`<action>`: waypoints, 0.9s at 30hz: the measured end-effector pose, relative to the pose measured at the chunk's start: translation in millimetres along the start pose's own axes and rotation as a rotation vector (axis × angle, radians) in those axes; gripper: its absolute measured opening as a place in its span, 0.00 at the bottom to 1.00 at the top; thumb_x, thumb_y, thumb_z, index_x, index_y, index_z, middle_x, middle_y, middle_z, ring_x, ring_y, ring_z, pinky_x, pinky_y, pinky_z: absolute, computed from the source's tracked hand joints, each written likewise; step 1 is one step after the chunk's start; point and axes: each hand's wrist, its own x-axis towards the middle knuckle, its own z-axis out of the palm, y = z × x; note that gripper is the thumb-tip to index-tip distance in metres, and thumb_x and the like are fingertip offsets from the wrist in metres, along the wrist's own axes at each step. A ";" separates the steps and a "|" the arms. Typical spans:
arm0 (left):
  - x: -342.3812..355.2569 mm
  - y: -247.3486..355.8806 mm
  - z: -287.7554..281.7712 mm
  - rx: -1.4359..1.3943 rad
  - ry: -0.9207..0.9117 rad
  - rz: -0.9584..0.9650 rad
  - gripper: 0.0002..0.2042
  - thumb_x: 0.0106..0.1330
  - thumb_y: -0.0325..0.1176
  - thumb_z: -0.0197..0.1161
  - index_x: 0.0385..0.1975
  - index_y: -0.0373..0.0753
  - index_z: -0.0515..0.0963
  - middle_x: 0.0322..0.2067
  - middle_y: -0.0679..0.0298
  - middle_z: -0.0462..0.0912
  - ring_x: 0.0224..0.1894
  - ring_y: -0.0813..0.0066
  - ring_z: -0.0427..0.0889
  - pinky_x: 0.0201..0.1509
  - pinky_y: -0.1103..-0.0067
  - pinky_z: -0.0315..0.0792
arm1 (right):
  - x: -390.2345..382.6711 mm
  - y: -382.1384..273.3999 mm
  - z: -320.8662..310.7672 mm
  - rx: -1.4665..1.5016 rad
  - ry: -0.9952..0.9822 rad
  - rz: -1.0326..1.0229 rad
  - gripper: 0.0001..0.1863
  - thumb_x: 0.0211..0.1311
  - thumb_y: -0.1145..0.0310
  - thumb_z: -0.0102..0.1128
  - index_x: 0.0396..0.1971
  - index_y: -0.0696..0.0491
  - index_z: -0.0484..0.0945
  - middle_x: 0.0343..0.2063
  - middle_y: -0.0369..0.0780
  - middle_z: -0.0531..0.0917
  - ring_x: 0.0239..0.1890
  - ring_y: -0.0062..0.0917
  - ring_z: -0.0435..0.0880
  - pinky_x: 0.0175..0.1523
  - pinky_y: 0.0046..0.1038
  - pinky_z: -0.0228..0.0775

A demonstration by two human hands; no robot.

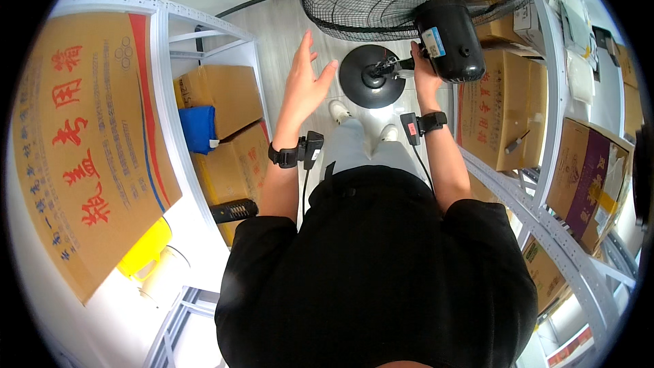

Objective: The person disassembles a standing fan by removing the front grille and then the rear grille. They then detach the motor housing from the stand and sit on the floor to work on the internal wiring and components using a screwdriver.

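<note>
Head view puts our black standing fan (448, 37) ahead of us in the aisle, its wire cage (361, 7) running out past the upper edge of what we see. Our left hand (306, 85) hangs open and empty left of the round base (357, 82), thumb well apart from the fingers. Our right hand (427, 78) is up at the fan's neck, beside the motor housing; part of it is hidden, so we cannot tell how far the fingers close or how firmly they hold.

For moving, we have bare floor (272, 34) between the base and the left shelf (161, 95), whose boxes (221, 99) line that side. Room is tighter on the right: the cage's rim appears close to the right shelf (553, 88), and a carton (507, 105) sits below the motor housing's level. Our shoes (339, 112) stand near the base's edge.
</note>
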 end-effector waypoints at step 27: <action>-226.0 30.2 110.4 0.091 0.130 -0.161 0.40 0.69 0.38 0.67 0.76 0.41 0.52 0.72 0.47 0.60 0.63 0.55 0.77 0.60 0.66 0.75 | 16.6 34.7 -32.2 -0.198 -0.359 -0.032 0.36 0.57 0.36 0.66 0.56 0.49 0.81 0.54 0.43 0.84 0.59 0.44 0.80 0.62 0.41 0.71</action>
